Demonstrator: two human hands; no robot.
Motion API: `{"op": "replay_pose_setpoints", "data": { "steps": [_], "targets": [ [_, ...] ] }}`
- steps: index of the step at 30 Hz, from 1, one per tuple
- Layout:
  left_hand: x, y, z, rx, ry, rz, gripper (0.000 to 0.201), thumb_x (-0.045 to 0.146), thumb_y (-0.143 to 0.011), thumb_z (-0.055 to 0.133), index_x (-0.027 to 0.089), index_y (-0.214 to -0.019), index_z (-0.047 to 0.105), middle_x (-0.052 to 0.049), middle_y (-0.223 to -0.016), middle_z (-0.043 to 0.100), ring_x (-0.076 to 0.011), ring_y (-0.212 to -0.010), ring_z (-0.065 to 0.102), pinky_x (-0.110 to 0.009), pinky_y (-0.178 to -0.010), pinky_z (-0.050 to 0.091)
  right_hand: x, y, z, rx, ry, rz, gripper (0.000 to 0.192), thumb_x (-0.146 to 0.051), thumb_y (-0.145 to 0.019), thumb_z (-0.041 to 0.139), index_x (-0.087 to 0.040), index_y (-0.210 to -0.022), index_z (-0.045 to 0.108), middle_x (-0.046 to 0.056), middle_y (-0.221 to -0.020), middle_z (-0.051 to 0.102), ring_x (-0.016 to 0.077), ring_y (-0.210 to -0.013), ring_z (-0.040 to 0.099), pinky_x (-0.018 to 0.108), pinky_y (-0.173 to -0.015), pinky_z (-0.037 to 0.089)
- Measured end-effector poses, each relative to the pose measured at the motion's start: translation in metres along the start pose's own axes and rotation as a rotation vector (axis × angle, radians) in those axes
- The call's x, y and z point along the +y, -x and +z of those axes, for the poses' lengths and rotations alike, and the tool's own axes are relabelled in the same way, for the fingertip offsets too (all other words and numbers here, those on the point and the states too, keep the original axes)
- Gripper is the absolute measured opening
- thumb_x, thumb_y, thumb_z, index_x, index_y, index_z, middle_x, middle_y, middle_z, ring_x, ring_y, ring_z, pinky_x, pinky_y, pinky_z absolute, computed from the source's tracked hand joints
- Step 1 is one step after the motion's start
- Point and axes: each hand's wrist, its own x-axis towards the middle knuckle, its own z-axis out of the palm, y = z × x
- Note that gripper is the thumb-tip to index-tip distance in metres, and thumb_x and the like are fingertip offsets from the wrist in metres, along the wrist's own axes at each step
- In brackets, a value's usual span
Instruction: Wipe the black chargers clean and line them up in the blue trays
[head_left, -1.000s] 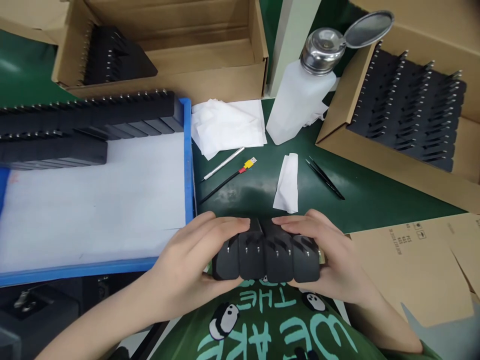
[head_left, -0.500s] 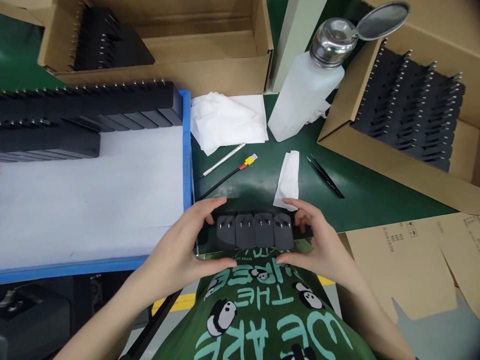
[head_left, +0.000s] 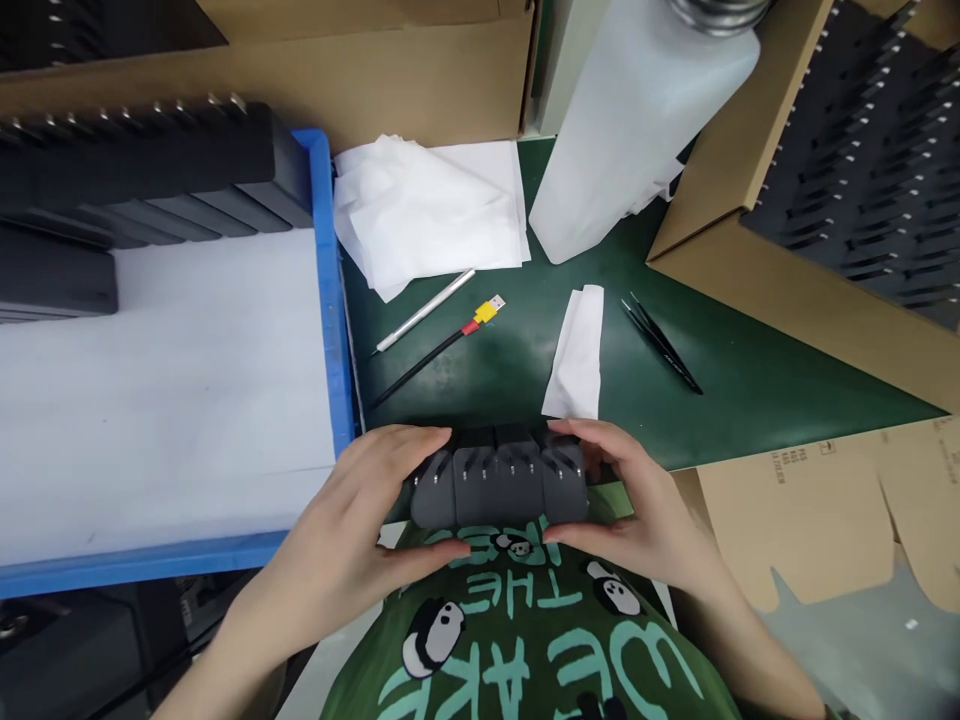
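Several black power adapters stand side by side in a row at the table's near edge, their metal plug pins facing up. At the row's left end is my left hand, its fingers curved over the far side and its thumb along the near side. My right hand closes round the right end the same way, fingertips over the far edge and thumb at the near edge. The leftmost adapter leans a little out of line. Part of the far side is hidden behind my fingers.
A blue-rimmed tray holds more adapters on the left. Cardboard boxes stand behind and at right. White wipes, a pen-like tool, a USB cable, a folded wipe, tweezers and a white bottle lie between.
Both hands have moved inward and closed round the ends of the adapter row. The adapters have tilted slightly, showing more of their far sides. The view has come closer to the table.
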Motion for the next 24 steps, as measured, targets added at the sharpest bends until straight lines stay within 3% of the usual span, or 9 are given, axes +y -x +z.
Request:
{"op": "replay_pose_setpoints", "data": {
  "steps": [3, 9, 15, 21, 24],
  "targets": [
    [-0.002, -0.003, 0.0, 0.005, 0.004, 0.036, 0.063, 0.036, -0.091, 0.072, 0.019, -0.143, 0.043, -0.011, -0.132, 0.061, -0.0244, -0.124, 0.057, -0.034, -0.103, 0.05, 0.001, -0.003, 0.001, 0.001, -0.033, -0.044, 0.075, -0.035, -0.085, 0.081, -0.031, -0.148, 0.04, 0.009, -0.137, 0.059, 0.0221, -0.117, 0.063, 0.028, -0.084, 0.059],
    [0.001, -0.011, -0.002, -0.023, -0.03, 0.081, 0.062, 0.034, -0.091, 0.073, 0.014, -0.142, 0.044, -0.014, -0.133, 0.06, -0.0248, -0.125, 0.056, -0.035, -0.106, 0.047, 0.007, -0.005, 0.003, 0.01, -0.102, -0.075, 0.074, -0.032, -0.085, 0.081, -0.028, -0.147, 0.041, 0.01, -0.135, 0.061, 0.0217, -0.114, 0.066, 0.028, -0.085, 0.061],
    [0.01, -0.023, -0.001, -0.074, -0.111, 0.087, 0.06, 0.036, -0.09, 0.074, 0.013, -0.138, 0.048, -0.016, -0.133, 0.06, -0.0266, -0.126, 0.055, -0.038, -0.105, 0.047, 0.013, -0.009, 0.003, 0.008, -0.139, -0.183, 0.075, -0.027, -0.085, 0.082, -0.023, -0.147, 0.039, 0.01, -0.138, 0.059, 0.019, -0.129, 0.058, 0.026, -0.104, 0.054],
    [0.01, -0.023, 0.0, -0.076, -0.126, 0.06, 0.061, 0.034, -0.086, 0.079, 0.013, -0.135, 0.05, -0.018, -0.129, 0.063, -0.0286, -0.123, 0.058, -0.041, -0.102, 0.051, 0.011, -0.015, 0.002, -0.038, -0.021, -0.22, 0.068, -0.039, -0.09, 0.074, -0.016, -0.145, 0.041, 0.014, -0.14, 0.057, 0.0212, -0.133, 0.054, 0.032, -0.114, 0.046],
    [0.004, -0.019, 0.005, -0.004, -0.063, 0.041, 0.061, 0.029, -0.084, 0.08, 0.017, -0.136, 0.051, -0.017, -0.128, 0.067, -0.0295, -0.12, 0.063, -0.043, -0.1, 0.054, 0.011, -0.022, 0.01, -0.005, 0.069, -0.262, 0.064, -0.042, -0.09, 0.074, -0.013, -0.139, 0.047, 0.015, -0.136, 0.06, 0.026, -0.126, 0.057, 0.039, -0.108, 0.05]
  ]
}}
